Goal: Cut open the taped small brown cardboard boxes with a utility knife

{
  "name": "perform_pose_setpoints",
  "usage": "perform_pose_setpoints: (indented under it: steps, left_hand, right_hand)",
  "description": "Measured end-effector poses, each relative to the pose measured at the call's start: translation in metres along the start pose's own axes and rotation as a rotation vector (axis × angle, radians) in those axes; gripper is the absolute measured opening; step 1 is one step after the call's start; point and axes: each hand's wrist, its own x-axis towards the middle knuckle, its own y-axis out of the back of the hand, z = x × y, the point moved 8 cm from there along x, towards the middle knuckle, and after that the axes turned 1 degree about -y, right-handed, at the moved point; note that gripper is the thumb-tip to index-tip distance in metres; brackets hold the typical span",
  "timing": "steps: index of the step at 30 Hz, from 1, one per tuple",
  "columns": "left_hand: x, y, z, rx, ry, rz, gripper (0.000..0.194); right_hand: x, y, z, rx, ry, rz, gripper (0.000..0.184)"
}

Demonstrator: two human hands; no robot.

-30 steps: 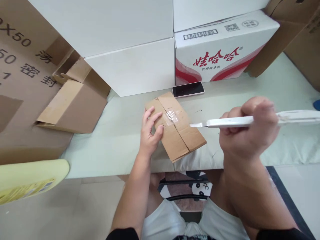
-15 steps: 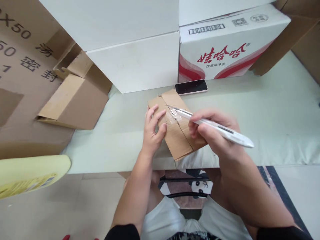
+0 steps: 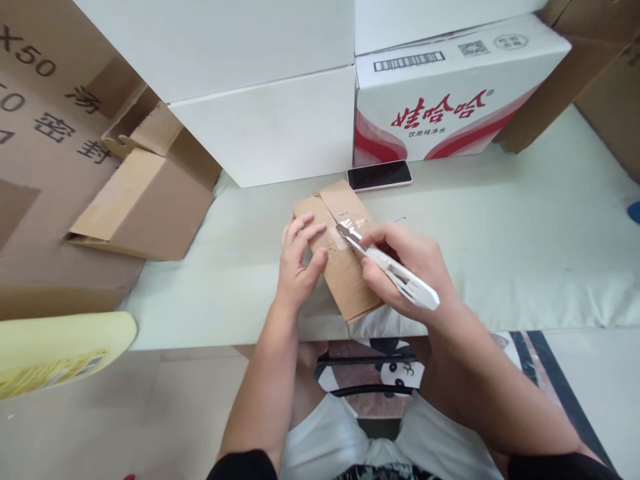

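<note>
A small brown cardboard box (image 3: 350, 283) lies at an angle near the front of the covered table. Clear tape (image 3: 341, 235) crosses the seam on its top. My left hand (image 3: 302, 260) rests on the box's left side, fingers spread and thumb lying on top. In my right hand (image 3: 407, 267) is a white utility knife (image 3: 403, 277), gripped by the handle. Its blade points up and left, with the tip at the taped seam; I cannot tell how deep it sits.
Behind the box lies a phone (image 3: 380, 175) against a white carton with red print (image 3: 445, 120). More white cartons (image 3: 270, 133) stand beside it. An opened brown carton (image 3: 150, 207) is at the left, and a pale yellow object (image 3: 65, 350) juts in at the lower left.
My right hand has brought the knife left, and its angle has turned steeper, the tip now slightly lower along the seam. My left hand has stayed on the box.
</note>
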Motion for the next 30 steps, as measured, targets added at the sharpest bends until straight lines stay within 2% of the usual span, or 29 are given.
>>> perform_pose_setpoints:
  steps: [4, 10, 24, 30]
  left_hand:
    - [-0.0003, 0.001, -0.0012, -0.034, -0.002, 0.03, 0.055]
    - [-0.0007, -0.0007, -0.0009, -0.032, -0.002, 0.04, 0.057]
    - [-0.0018, -0.0009, 0.0008, -0.011, -0.031, 0.048, 0.052]
    - [-0.0011, -0.0027, 0.0009, 0.016, -0.017, 0.045, 0.056]
  right_hand:
    - [-0.001, -0.0026, 0.0018, -0.065, -0.025, 0.002, 0.009]
    - [-0.0015, -0.0071, 0.008, -0.06, -0.137, -0.039, 0.013]
    - [-0.0008, -0.0077, 0.0021, 0.045, -0.049, -0.024, 0.005]
    - [-0.0014, -0.0077, 0.001, 0.037, -0.04, -0.028, 0.01]
